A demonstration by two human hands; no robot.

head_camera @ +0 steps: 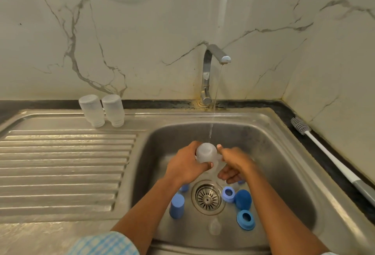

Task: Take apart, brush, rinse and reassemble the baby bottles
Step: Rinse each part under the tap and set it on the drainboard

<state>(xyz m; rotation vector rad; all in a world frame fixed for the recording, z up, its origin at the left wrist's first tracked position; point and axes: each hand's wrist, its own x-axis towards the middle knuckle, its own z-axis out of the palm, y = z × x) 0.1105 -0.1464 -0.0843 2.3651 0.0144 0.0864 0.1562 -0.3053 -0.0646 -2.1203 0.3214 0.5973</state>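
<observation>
Three translucent plastic baby bottles, all without tops: two inverted bottles (91,110) (113,110) stand side by side, just touching, at the back edge of the ribbed drainboard; one held bottle (205,152) is over the stainless steel sink basin (284,153), beside the stream from the single chrome tap (209,66). The left hand (186,165) grips this bottle, thumb across its side. The right hand (233,165) has one fingertip against it and its other fingers curled below; blurred, so I cannot tell if it holds anything. On the basin floor round the drain strainer (208,196): two blue screw rings (228,193) (246,219), one upright blue cylindrical cap (177,206), one dark blue domed cap (243,199), two partly hidden blue pieces (184,187) (241,182) and one clear teat (214,226). One white-handled grey bottle brush (324,153) lies on the dark counter (288,110).
</observation>
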